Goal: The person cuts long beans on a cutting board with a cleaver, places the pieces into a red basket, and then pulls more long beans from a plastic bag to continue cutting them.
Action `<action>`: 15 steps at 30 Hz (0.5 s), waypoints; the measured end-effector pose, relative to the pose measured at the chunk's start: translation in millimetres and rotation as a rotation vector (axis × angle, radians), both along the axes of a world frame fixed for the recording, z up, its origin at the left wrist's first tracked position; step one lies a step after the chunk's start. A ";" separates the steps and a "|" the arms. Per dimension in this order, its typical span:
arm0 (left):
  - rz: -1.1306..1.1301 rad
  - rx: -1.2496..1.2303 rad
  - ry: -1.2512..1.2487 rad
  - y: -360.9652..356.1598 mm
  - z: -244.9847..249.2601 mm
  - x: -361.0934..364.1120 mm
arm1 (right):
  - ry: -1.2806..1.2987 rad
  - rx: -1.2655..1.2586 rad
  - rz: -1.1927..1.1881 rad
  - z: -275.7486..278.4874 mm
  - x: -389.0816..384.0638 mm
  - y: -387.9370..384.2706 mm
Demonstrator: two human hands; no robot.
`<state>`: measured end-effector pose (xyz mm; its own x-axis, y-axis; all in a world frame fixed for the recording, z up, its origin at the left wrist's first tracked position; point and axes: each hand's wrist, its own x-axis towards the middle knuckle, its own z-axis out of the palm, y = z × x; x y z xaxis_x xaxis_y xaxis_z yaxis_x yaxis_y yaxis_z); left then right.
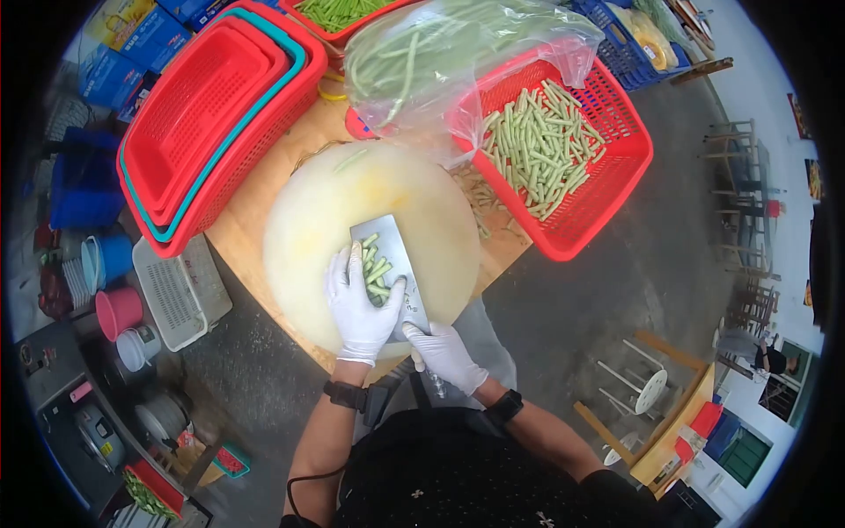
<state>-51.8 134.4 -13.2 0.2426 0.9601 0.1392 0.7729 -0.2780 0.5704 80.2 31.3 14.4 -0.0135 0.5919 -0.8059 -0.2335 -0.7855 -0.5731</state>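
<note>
A round white chopping board [308,220] lies under both gloved hands. My right hand [447,356] is wrapped round the handle of a cleaver [400,255], whose broad blade lies flat over the board, pointing away from me. Several short pieces of cut green long beans [377,267] rest on the blade. My left hand [359,308] cups these pieces against the blade, fingers to their left and thumb to their right. Part of the pieces is hidden under my palm. One thin bean piece [350,161] lies at the board's far edge.
A red basket [607,198] of cut beans [541,145] stands right of the board. A clear plastic bag [440,70] of whole long beans overlaps its edge. Nested red and teal baskets [211,114] stand at left on the wooden table [255,207]. A white crate [180,295] sits lower left.
</note>
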 end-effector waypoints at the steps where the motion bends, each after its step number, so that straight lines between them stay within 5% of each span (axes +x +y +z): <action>1: 0.012 -0.011 -0.031 -0.1 -0.9 -1.1 | -0.037 0.005 0.004 -6.6 -0.9 -3.2; 9: 0.054 0.018 -0.126 -8.3 -8.3 -3.0 | -0.030 0.004 0.077 -13.9 4.5 -9.4; 11: 0.089 -0.155 -0.431 -12.0 -11.6 -5.6 | 0.024 0.006 0.041 -15.4 3.8 -11.8; 15: 0.099 -0.087 -0.451 -10.5 -6.2 -10.3 | 0.046 0.024 0.074 -12.7 7.3 -8.1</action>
<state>-62.1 123.9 -19.3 0.0829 0.9884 0.1275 0.4630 -0.1515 0.8733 87.6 23.2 1.7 -0.0948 0.6073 -0.7888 -0.2023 -0.7876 -0.5820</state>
